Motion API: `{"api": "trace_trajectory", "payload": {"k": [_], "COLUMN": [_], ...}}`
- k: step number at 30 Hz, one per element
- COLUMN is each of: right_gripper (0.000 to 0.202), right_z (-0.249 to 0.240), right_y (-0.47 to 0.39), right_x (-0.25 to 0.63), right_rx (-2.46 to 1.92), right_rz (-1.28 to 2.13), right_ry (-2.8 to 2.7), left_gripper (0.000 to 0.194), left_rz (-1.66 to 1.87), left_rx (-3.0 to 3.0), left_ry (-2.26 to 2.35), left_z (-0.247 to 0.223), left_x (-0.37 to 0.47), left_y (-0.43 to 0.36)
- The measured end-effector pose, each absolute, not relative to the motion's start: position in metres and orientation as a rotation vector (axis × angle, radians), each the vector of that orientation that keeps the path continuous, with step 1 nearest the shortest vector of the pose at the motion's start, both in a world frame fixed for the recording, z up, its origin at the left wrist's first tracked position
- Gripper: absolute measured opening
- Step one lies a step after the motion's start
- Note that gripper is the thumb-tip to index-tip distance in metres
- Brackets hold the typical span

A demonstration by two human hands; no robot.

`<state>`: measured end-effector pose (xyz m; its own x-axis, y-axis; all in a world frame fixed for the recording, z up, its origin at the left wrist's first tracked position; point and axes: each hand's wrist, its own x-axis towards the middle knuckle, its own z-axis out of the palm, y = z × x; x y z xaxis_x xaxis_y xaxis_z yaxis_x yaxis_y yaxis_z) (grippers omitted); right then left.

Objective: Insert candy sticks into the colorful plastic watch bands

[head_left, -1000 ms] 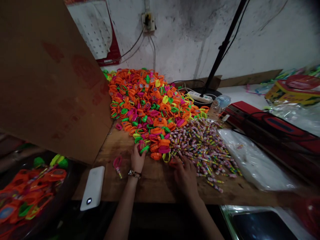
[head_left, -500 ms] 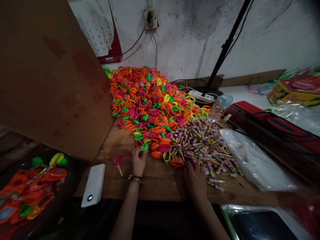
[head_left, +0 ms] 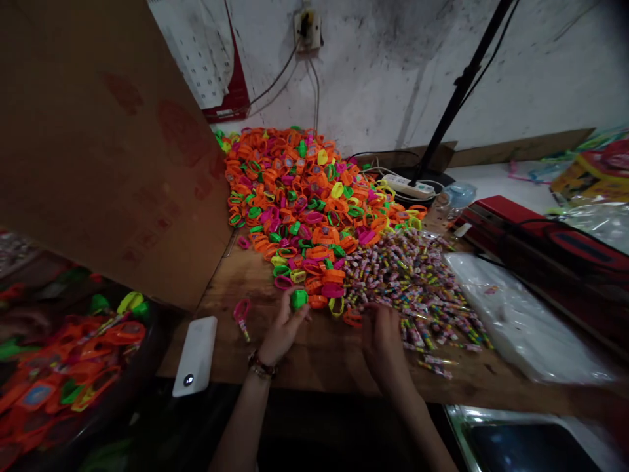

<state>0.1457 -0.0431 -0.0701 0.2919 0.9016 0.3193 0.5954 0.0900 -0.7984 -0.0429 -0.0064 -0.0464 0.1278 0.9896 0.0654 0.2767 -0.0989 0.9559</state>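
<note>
My left hand (head_left: 278,335), with a bracelet at the wrist, is closed on a green toy watch (head_left: 299,299) just above the wooden table. Close by on the right, my right hand (head_left: 385,347) has its fingers pinched together at the edge of a heap of small wrapped candy sticks (head_left: 407,275). What those fingers hold, if anything, is hidden. Behind both hands rises a big pile of orange, green, pink and yellow toy watches (head_left: 295,190). A pink toy watch (head_left: 242,309) with a candy stick in its loop lies left of my left hand.
A cardboard box (head_left: 113,151) stands at the left, with a white power bank (head_left: 195,357) before it. Below left, a dark tub (head_left: 152,334) holds more watches. To the right lie clear plastic bags (head_left: 521,321) and a red machine (head_left: 506,223). A black pole (head_left: 452,98) rises behind.
My left hand has lifted the green toy watch off the pile's front edge and turned toward the right. My right hand has risen from the candy heap, its fingers drawn together. The view shifted slightly.
</note>
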Motion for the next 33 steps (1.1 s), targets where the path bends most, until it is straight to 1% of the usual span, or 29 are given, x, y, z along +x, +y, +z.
{"api": "trace_trajectory", "payload": {"k": [2, 4, 6, 8, 11, 17, 22, 26, 29, 33], "right_gripper": [0.017, 0.019, 0.021, 0.023, 0.026, 0.029, 0.036, 0.032, 0.034, 0.033], "right_z": [-0.05, -0.034, -0.024, -0.02, -0.022, -0.034, -0.046, -0.051, -0.055, -0.064], "right_y": [-0.038, -0.031, -0.025, -0.02, -0.017, -0.018, -0.019, -0.021, -0.022, -0.022], "right_x": [0.133, 0.123, 0.118, 0.118, 0.12, 0.124, 0.129, 0.132, 0.133, 0.132], "right_rx": [-1.303, -1.086, -0.966, -0.923, -0.951, -1.051, -1.143, -1.191, -1.199, -1.183], "right_rz": [0.695, 0.946, 1.094, 1.17, 1.192, 1.13, 1.178, 1.172, 1.128, 1.202], "right_ry": [-1.389, -1.363, -1.346, -1.359, -1.371, -1.384, -1.402, -1.594, -1.663, -1.648], "left_gripper": [0.037, 0.037, 0.037, 0.036, 0.035, 0.039, 0.04, 0.04, 0.044, 0.052], "left_rz": [0.952, 0.893, 0.856, 0.843, 0.819, 0.695, 0.584, 0.547, 0.548, 0.509], "left_rx": [1.711, 1.864, 1.996, 2.103, 2.218, 2.377, 2.429, 2.39, 2.371, 2.37], "left_ry": [1.291, 1.295, 1.288, 1.269, 1.27, 1.31, 1.341, 1.354, 1.334, 1.306], "left_z": [-0.039, -0.032, -0.026, -0.023, -0.021, -0.026, -0.026, -0.031, -0.038, -0.044], "left_x": [-0.043, -0.043, -0.043, -0.042, -0.042, -0.041, -0.038, -0.034, -0.031, -0.029], "left_y": [-0.008, -0.01, -0.01, -0.01, -0.008, -0.01, -0.02, -0.026, -0.028, -0.03]}}
